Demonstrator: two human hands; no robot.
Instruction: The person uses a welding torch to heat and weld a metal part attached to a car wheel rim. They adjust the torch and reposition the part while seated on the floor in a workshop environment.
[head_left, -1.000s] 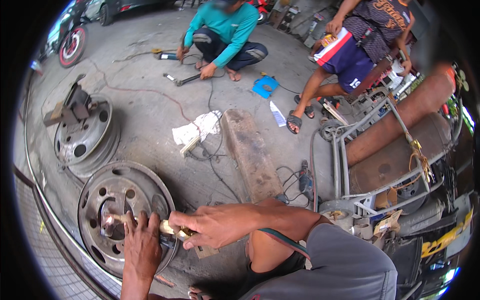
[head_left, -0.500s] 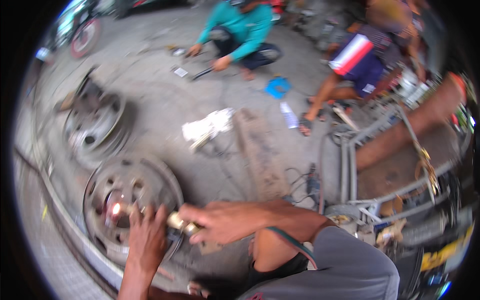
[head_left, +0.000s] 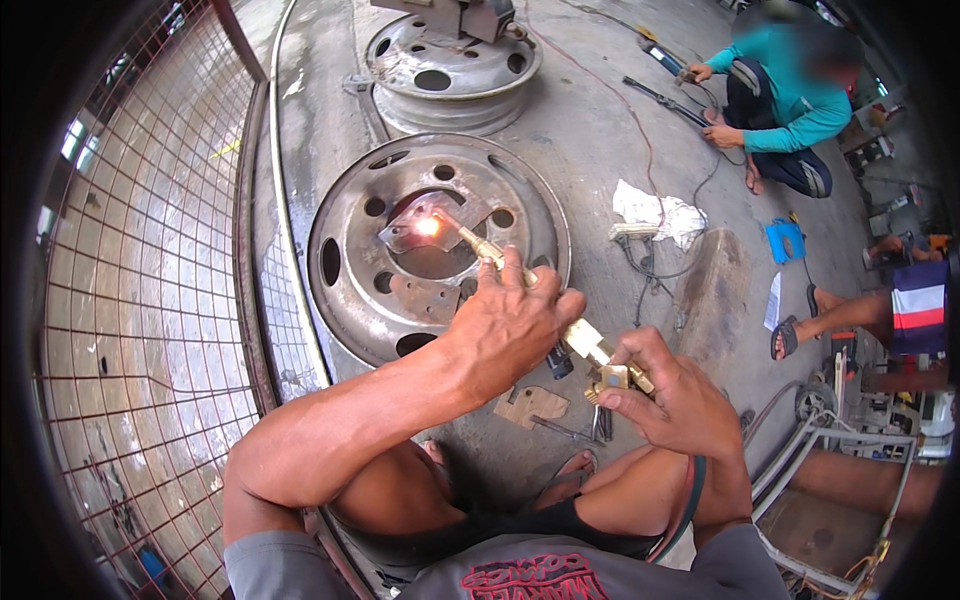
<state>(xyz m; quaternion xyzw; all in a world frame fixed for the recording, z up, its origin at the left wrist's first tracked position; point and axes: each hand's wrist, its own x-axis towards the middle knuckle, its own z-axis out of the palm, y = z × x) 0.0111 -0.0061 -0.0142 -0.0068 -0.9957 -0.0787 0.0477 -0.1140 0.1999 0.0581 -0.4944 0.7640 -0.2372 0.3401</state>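
A brass gas torch (head_left: 588, 343) slants across the middle, held in both hands. My left hand (head_left: 515, 315) wraps around its tube nearer the tip. My right hand (head_left: 672, 395) grips the rear end by the valve fittings. At the torch tip, an orange-white glow sits on a dark, flat metal plate (head_left: 404, 226). This plate lies over the centre opening of a large steel wheel rim (head_left: 470, 165). A smaller metal plate with holes (head_left: 425, 298) rests on the rim nearer me.
Another steel wheel rim (head_left: 450, 105) lies beyond, metal pieces on top. A wire mesh panel (head_left: 150, 300) stands left. At far right a person in a teal top (head_left: 800, 120) squats holding a tool. White cloth (head_left: 660, 215), cables and a metal frame (head_left: 790, 470) are to the right.
My view has turned left, so the wheel rim and torch now appear nearer the middle and the teal-clad person farther right. Both hands still hold the torch, its glow on the plate.
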